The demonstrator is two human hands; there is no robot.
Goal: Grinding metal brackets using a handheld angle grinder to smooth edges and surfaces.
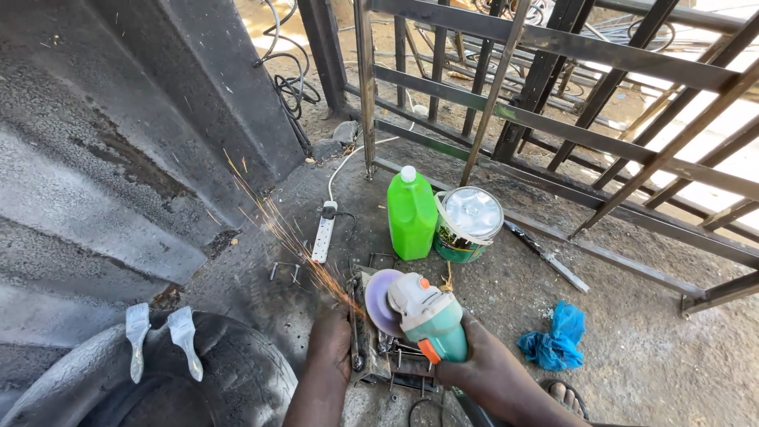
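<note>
While sparks (pixel 269 213) fly up-left, right hand (pixel 486 365) grips a teal angle grinder (pixel 423 312), disc on a metal piece (pixel 378 348) that left hand (pixel 330 336) clasps on the concrete floor (pixel 632 348), near green bottle (pixel 411 213), paint tin (pixel 468 225), power strip (pixel 324 231).

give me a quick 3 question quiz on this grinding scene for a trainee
1. True or false: sparks fly from the grinder disc up and to the left.
2. Which hand grips the angle grinder? A) left hand B) right hand
3. What lies on the tyre at lower left?

Key
1. True.
2. B; the left hand steadies the metal workpiece.
3. Two paintbrushes, side by side.
</note>
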